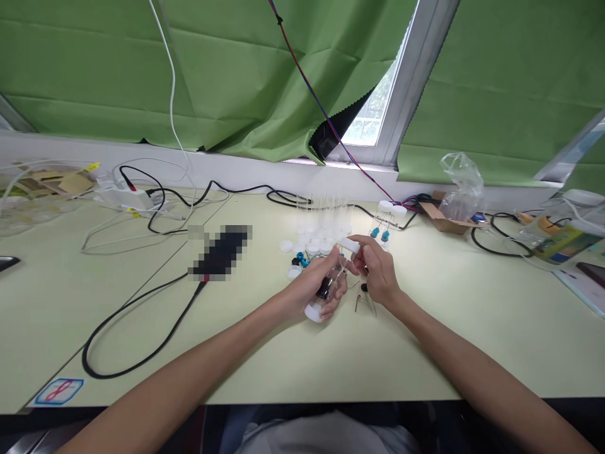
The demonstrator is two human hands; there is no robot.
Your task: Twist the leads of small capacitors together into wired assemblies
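Note:
My left hand is wrapped round a clear tube tilted up to the right. A dark piece shows in or behind its clear wall, and a white cap is at the lower end. At the upper end, my right hand pinches another white cap; whether it is seated on the tube is hidden by the fingers. Below my right hand, a small black part with thin metal legs lies on the table. Blue and black small parts lie just beyond my left hand.
Behind my hands stand several clear tubes, with loose white caps nearby. Two white-capped assemblies with blue parts stand right of them. A cardboard box holds a plastic bag. A black cable loops across the table's left.

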